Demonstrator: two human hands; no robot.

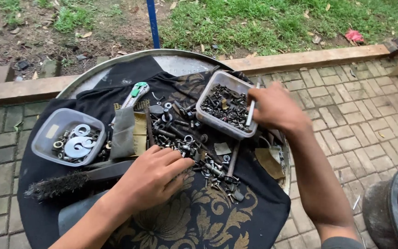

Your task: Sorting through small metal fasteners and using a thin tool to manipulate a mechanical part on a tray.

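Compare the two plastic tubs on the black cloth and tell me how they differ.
The left tub holds mostly large flat silver washers; the right tub is packed with small dark screws and bits. The left tub sits apart from both hands; the right hand rests at the right tub's edge. Both are clear, rounded-corner and lidless.

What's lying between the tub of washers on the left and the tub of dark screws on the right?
In the head view, between the washer tub and the screw tub lie a green-handled utility knife, folded sandpaper sheets, and loose bolts and nuts on the black cloth.

Outdoor yard workspace, brick paving (355, 115) (grass (263, 20) beyond)
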